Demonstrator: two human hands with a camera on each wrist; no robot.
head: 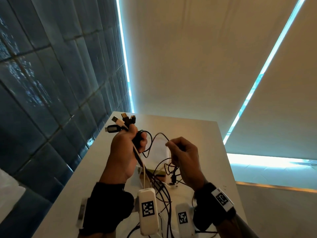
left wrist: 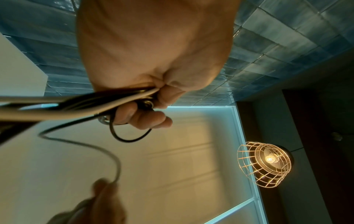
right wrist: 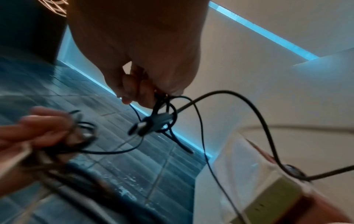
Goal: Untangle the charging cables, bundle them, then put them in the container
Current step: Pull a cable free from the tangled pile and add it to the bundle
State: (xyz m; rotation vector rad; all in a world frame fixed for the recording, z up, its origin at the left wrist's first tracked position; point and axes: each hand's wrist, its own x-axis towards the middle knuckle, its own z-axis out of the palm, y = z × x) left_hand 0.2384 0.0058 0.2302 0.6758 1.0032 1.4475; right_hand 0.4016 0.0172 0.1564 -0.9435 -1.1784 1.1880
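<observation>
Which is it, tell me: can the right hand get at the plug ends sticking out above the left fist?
Probably not yet. The right hand is pinching a thin black cable, so it is occupied. The plug ends themselves stand exposed above the left hand, with nothing covering them.

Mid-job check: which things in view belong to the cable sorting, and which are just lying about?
Part of the job:
- cable bundle, plug ends fanned above the left hand that grips it
- thin black cable pinched by the right hand
- loose cables trailing on the table
- white container behind the hands

Just lying about:
- cage lamp
- blue tiled wall
- window blinds
</observation>
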